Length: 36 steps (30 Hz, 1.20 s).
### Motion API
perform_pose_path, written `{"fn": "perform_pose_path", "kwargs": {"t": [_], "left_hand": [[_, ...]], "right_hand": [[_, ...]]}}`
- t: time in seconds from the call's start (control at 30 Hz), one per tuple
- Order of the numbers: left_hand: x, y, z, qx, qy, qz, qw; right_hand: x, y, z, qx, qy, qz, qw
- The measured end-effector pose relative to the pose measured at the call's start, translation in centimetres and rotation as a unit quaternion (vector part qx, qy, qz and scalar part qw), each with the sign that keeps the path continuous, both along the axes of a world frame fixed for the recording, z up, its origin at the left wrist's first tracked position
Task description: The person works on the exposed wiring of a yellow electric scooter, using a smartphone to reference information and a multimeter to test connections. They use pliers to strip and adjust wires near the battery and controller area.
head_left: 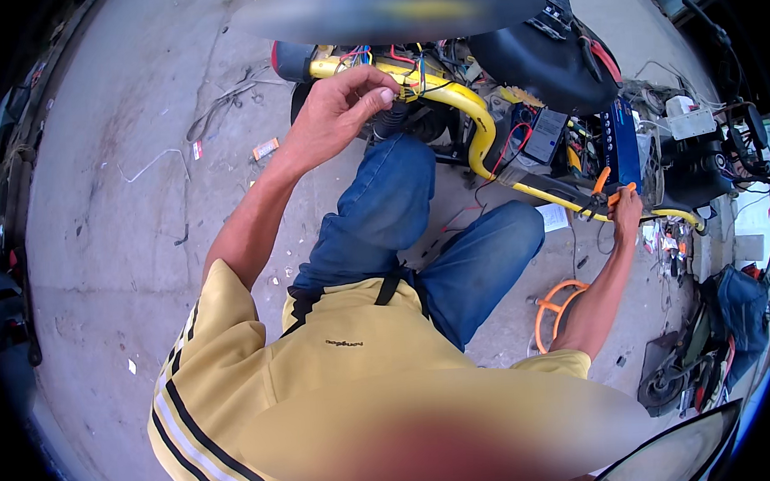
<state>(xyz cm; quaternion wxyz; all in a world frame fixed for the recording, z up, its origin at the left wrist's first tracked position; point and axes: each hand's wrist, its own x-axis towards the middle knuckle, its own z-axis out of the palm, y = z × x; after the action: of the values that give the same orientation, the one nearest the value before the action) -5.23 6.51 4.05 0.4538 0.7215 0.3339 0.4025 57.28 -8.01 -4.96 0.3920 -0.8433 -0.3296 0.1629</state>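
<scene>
Tool with orange handles (612,194), at the right of the frame, lies against the lower stretch of a yellow tube (457,96). Its two handles splay in a V toward the upper right; its dark end points toward the lower left, so its long axis slants across the tube. The handles look smooth and bright; the dark end is too small to make out.

The right hand (628,210) is closed around the tool near one handle. The left hand (337,114), at upper center-left, has thumb and forefinger pinched together on thin wires (408,91), its other fingers curled. These wires are mostly yellow, bunched beside the tube, with their far ends lost in the tangle above.

The tube runs rightward from the upper center, bends sharply down, then continues toward the lower right; its paint is scuffed. A black seat (543,62) sits above it. Blue-jeaned knees (391,183) are below, over a grey floor (133,245).
</scene>
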Motion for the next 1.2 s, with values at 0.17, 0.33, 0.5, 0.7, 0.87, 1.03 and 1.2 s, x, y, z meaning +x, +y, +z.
{"fn": "perform_pose_path", "kwargs": {"t": [0.17,0.33,0.5,0.7,0.87,1.03,1.2], "left_hand": [[-0.2,7.9,1.9,0.273,0.261,0.140,0.915],[3.3,14.1,0.0,0.346,0.419,0.160,0.824],[6.4,14.9,0.2,0.318,0.510,0.109,0.792],[6.1,16.8,-1.1,0.348,0.402,0.089,0.842],[7.5,13.8,1.3,0.262,0.328,0.062,0.906],[6.8,12.9,2.1,0.189,0.263,0.025,0.946],[6.1,12.7,1.7,0.151,0.225,-0.004,0.963]], "right_hand": [[-5.1,-4.4,1.7,0.221,0.287,-0.037,0.932],[-7.0,-12.9,-1.2,0.430,0.479,-0.009,0.765],[-17.1,-18.0,-2.8,0.481,0.580,0.030,0.657],[-26.0,-17.1,-1.3,0.379,0.514,-0.022,0.769],[-28.2,-16.9,-0.2,0.290,0.420,-0.025,0.860],[-30.1,-13.3,2.0,0.283,0.212,0.012,0.935],[-31.8,-8.4,4.5,0.312,0.422,0.150,0.838]]}}
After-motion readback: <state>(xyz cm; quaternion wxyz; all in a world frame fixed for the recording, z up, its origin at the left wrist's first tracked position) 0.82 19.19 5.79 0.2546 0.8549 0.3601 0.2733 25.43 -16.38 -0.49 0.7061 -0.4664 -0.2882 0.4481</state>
